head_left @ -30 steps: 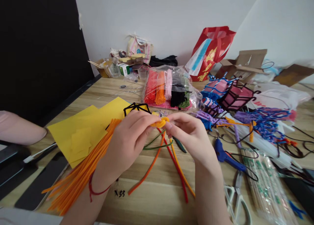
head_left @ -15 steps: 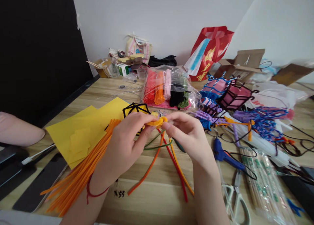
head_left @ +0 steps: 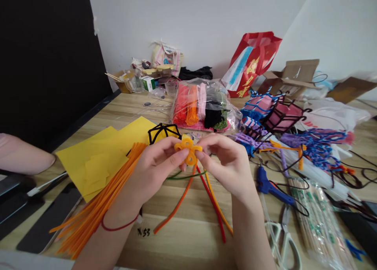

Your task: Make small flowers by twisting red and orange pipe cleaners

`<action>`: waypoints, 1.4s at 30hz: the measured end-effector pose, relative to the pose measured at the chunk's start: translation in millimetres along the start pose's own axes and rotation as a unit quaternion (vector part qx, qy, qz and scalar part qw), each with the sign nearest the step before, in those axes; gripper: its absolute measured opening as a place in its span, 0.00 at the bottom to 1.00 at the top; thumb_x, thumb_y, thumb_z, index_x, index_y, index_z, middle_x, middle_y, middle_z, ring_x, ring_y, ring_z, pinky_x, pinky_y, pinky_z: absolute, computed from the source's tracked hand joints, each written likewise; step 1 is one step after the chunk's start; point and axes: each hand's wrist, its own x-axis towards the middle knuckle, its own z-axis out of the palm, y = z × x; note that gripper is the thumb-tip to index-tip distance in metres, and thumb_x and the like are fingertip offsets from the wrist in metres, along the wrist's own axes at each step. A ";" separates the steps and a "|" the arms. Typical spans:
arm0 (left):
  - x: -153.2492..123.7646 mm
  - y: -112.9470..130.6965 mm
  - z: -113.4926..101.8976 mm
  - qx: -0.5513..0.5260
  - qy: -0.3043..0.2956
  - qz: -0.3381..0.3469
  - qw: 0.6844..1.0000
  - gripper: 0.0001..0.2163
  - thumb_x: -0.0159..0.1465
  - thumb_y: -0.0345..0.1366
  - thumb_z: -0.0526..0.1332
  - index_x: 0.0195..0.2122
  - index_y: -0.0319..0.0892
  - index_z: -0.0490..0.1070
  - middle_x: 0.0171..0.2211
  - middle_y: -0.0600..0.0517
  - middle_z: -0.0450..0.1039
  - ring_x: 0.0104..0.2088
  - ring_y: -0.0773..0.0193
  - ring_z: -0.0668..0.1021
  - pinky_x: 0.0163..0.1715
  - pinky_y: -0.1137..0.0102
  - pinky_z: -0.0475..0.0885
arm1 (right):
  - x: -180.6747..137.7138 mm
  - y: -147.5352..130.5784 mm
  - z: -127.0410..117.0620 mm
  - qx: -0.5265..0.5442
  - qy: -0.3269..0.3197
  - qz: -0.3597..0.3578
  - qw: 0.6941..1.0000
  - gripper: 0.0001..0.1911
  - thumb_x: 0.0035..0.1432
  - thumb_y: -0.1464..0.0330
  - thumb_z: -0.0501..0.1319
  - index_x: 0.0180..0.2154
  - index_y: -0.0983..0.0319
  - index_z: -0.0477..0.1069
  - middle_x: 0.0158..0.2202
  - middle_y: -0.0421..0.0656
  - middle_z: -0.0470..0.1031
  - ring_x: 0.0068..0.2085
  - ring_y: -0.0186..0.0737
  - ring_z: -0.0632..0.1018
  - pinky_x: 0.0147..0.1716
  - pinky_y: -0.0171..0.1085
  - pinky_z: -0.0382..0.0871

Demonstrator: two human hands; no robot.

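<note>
Both my hands hold a small orange pipe-cleaner flower [head_left: 187, 151] with looped petals above the wooden table [head_left: 182, 238]. My left hand [head_left: 153, 171] pinches its left side between thumb and fingers. My right hand [head_left: 226, 162] pinches its right side. Below the flower lie loose orange, red and green pipe cleaners [head_left: 206, 199]. A bundle of orange pipe cleaners [head_left: 97, 207] lies under my left forearm, beside yellow paper sheets [head_left: 100, 156] and a small black wire frame [head_left: 163, 131].
A bag of coloured pipe cleaners [head_left: 203, 107] lies behind my hands. To the right are woven baskets [head_left: 277, 112], a blue glue gun [head_left: 272, 185], scissors [head_left: 284, 234] and bagged sticks [head_left: 316, 219]. Another person's arm [head_left: 23, 156] rests at the left edge. Clutter and a red bag [head_left: 253, 61] line the wall.
The orange flower has been turned from edge-on to face the camera, so its loops now show. Both hands shifted slightly lower.
</note>
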 end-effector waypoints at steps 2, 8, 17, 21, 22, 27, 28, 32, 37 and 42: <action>-1.2 -1.9 0.3 0.014 0.011 0.022 1.000 0.08 0.67 0.43 0.69 0.39 0.44 0.77 0.32 0.55 0.79 0.32 0.68 0.81 0.36 0.76 0.77 | 0.7 0.4 1.6 0.019 0.020 0.030 0.999 0.06 0.52 0.73 0.73 0.31 0.58 0.80 0.26 0.37 0.77 0.26 0.32 0.71 0.25 0.32 0.66; -3.2 -6.6 1.9 0.059 0.040 0.079 0.994 0.11 0.68 0.44 0.69 0.47 0.47 0.75 0.43 0.53 0.81 0.44 0.63 0.83 0.46 0.73 0.79 | 4.4 -0.8 3.9 0.085 0.033 0.098 0.991 0.12 0.49 0.65 0.77 0.28 0.59 0.76 0.22 0.34 0.73 0.22 0.29 0.68 0.22 0.30 0.63; -0.7 3.8 -6.9 0.131 -0.027 0.046 0.990 0.07 0.66 0.41 0.68 0.41 0.45 0.75 0.38 0.51 0.79 0.41 0.59 0.82 0.38 0.69 0.79 | 2.7 0.9 -3.1 0.042 -0.047 0.095 0.993 0.09 0.57 0.62 0.75 0.37 0.58 0.82 0.32 0.41 0.80 0.31 0.36 0.75 0.26 0.34 0.68; -0.5 6.0 -7.6 0.151 -0.058 0.024 0.987 0.08 0.68 0.44 0.65 0.40 0.46 0.74 0.33 0.52 0.75 0.38 0.60 0.79 0.31 0.72 0.75 | 3.3 4.2 -1.7 0.077 -0.028 0.123 0.989 0.11 0.48 0.66 0.80 0.32 0.59 0.82 0.27 0.38 0.79 0.25 0.31 0.72 0.23 0.31 0.68; 0.2 6.6 -7.7 0.158 -0.063 0.021 0.985 0.09 0.68 0.45 0.64 0.40 0.46 0.73 0.31 0.53 0.73 0.36 0.61 0.78 0.30 0.72 0.74 | 3.8 4.0 -0.9 0.096 -0.021 0.136 0.986 0.13 0.45 0.66 0.82 0.31 0.60 0.81 0.26 0.38 0.79 0.24 0.31 0.73 0.23 0.31 0.69; 2.2 9.8 -8.5 0.151 -0.061 0.024 0.986 0.10 0.67 0.44 0.61 0.35 0.44 0.71 0.29 0.55 0.69 0.29 0.65 0.72 0.28 0.72 0.70 | 5.2 1.1 2.3 0.161 -0.037 0.167 0.972 0.15 0.43 0.66 0.82 0.31 0.60 0.81 0.24 0.36 0.79 0.22 0.31 0.77 0.23 0.31 0.76; 1.5 9.7 -8.7 0.139 -0.049 0.016 0.989 0.09 0.66 0.44 0.61 0.34 0.44 0.71 0.29 0.55 0.69 0.28 0.65 0.72 0.26 0.72 0.69 | 4.9 0.9 2.8 0.164 -0.048 0.166 0.971 0.15 0.44 0.66 0.82 0.31 0.60 0.80 0.24 0.36 0.79 0.22 0.31 0.78 0.24 0.31 0.77; -1.2 6.1 -9.0 0.072 0.010 -0.076 0.994 0.08 0.63 0.43 0.62 0.36 0.44 0.73 0.27 0.55 0.67 0.23 0.67 0.70 0.18 0.74 0.64 | 2.5 1.2 4.7 0.116 -0.055 0.124 0.984 0.14 0.48 0.65 0.81 0.33 0.60 0.80 0.27 0.38 0.81 0.26 0.33 0.79 0.26 0.32 0.76; 7.5 5.0 -8.3 -0.031 -0.019 -0.150 0.988 0.09 0.55 0.42 0.66 0.31 0.44 0.70 0.24 0.55 0.67 0.19 0.68 0.68 0.14 0.74 0.65 | -0.8 -0.9 2.9 -0.056 -0.059 -0.078 0.994 0.02 0.63 0.71 0.70 0.38 0.57 0.80 0.35 0.43 0.83 0.35 0.39 0.81 0.35 0.38 0.78; 9.1 6.5 -10.2 -0.055 -0.055 -0.108 0.991 0.09 0.58 0.43 0.66 0.29 0.44 0.71 0.22 0.53 0.66 0.20 0.67 0.66 0.15 0.72 0.66 | -0.6 -2.9 1.2 -0.162 -0.057 -0.218 0.961 0.08 0.65 0.73 0.67 0.42 0.55 0.82 0.41 0.45 0.85 0.42 0.45 0.84 0.44 0.44 0.80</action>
